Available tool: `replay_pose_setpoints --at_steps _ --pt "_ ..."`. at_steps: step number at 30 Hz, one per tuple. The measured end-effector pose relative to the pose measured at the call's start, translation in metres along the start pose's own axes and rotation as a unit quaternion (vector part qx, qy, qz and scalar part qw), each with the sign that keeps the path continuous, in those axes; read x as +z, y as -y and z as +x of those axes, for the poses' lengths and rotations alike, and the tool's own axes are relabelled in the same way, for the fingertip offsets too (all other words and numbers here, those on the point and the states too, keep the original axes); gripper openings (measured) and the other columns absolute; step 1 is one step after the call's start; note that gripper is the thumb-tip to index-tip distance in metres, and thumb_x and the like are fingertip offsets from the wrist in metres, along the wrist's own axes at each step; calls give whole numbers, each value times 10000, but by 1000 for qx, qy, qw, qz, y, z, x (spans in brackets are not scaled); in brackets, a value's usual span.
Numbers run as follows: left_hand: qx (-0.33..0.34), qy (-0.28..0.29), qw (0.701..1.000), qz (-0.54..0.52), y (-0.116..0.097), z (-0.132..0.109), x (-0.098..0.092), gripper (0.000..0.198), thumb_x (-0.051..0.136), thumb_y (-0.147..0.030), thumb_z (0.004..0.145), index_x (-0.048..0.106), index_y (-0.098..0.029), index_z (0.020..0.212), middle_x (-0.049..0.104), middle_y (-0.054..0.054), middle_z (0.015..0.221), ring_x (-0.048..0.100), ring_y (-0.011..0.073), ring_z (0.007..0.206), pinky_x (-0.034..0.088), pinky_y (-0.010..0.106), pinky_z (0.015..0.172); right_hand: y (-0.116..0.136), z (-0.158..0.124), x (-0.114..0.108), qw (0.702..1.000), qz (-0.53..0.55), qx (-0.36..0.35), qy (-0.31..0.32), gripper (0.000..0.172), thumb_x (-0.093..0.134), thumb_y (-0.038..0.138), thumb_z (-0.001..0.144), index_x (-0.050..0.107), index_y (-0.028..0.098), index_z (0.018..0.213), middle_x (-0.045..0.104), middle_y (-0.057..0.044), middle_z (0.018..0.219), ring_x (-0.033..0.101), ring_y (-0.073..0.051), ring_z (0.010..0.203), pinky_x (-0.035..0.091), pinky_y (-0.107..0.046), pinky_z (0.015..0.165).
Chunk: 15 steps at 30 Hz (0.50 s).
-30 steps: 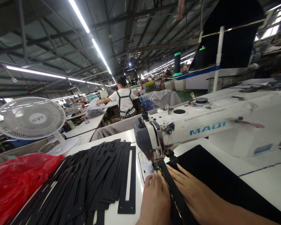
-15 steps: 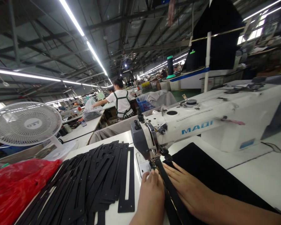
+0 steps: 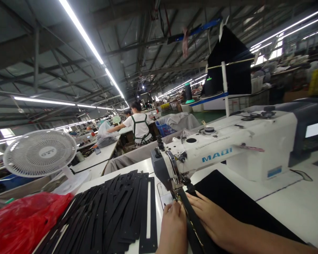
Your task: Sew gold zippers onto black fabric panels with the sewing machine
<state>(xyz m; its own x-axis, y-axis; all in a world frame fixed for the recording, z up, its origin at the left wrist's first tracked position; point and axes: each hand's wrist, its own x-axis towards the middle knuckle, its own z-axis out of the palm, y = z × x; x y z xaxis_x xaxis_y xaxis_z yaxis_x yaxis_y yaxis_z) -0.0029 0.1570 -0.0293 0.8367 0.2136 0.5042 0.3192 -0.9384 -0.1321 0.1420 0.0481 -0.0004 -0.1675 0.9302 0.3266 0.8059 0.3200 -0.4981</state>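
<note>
**Black strip (image 3: 195, 219) at the sewing machine (image 3: 235, 151), flanked by two hands**

The black strip is laid lengthwise below the machine head, its far visible end located at the needle area and its near end cut off by the bottom of the view. A shiny gold line is seen along its left side. The machine is marked "MAQI".

The left hand (image 3: 173, 227) is placed to the left of the strip, with fingers bent and fingertips brought together close to the needle area, just beside the metal plate (image 3: 166, 199). Whether the strip is pinched or only pressed by these fingertips cannot be told.

The right hand (image 3: 214, 217) is laid flat along the right side of the strip, with fingers extended toward the machine head; nothing is clasped in it. A large black cloth (image 3: 228, 197) is spread beneath and beyond this hand on the white table (image 3: 294, 208).

To the left, slotted black pieces (image 3: 116, 208) are heaped in overlapping rows. A red plastic bag (image 3: 23, 222) is set beside them, with a white fan (image 3: 42, 153) behind. Farther back, a person in a white shirt (image 3: 141, 127) is seen at another table (image 3: 104, 151).
</note>
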Motion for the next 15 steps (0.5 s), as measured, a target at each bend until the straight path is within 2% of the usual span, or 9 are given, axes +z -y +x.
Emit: replay_pose_setpoints --at_steps 3,5,6,9,12,14,15 --pt "-10 -1 1000 -15 3 -3 1 259 508 -12 806 582 -135 1021 622 84 963 602 222 816 543 329 754 -4 10 -2 988 55 71 -122 285 339 267 934 580 167 1049 614 -107 1051 559 -215 1007 416 -404 929" --pt "-5 -8 999 -33 6 -6 6 287 493 -18 819 561 -125 1076 616 101 1018 597 237 886 526 358 814 -6 18 -6 973 69 110 -192 221 354 255 912 546 172 840 596 -70 855 575 -192 822 470 -348 779" --pt "3 -14 999 -45 7 -8 10 308 475 -12 823 550 -120 1102 612 111 1049 595 241 920 511 375 851 -7 21 -7 969 63 115 -207 209 361 250 903 511 181 775 573 -54 803 564 -185 774 468 -334 736" --pt "10 -58 994 -97 8 -15 17 359 433 19 796 559 -135 1096 609 119 1090 585 247 997 472 412 916 -8 16 -8 976 5 108 -191 224 374 243 895 454 195 691 534 -28 732 541 -181 713 450 -331 681" --pt "-16 -90 979 -182 5 -20 9 394 453 13 731 594 -172 1048 628 100 1065 575 257 1030 473 413 912 -3 -11 -4 975 -89 119 -164 241 395 229 892 466 194 665 533 -22 678 537 -185 650 447 -342 630" --pt "-54 -58 966 -246 3 -21 -7 380 456 -15 744 603 -193 1046 638 88 1047 590 242 1005 493 380 881 9 -33 -2 973 -138 88 -162 186 449 231 875 528 194 711 576 -40 729 564 -197 679 469 -344 642" --pt "-76 -28 958 -276 2 -21 -16 357 453 -32 771 605 -201 1046 643 82 1035 602 228 979 502 358 861 17 -42 -2 975 -150 49 -154 128 492 252 860 569 196 775 607 -55 798 583 -205 725 485 -338 667"
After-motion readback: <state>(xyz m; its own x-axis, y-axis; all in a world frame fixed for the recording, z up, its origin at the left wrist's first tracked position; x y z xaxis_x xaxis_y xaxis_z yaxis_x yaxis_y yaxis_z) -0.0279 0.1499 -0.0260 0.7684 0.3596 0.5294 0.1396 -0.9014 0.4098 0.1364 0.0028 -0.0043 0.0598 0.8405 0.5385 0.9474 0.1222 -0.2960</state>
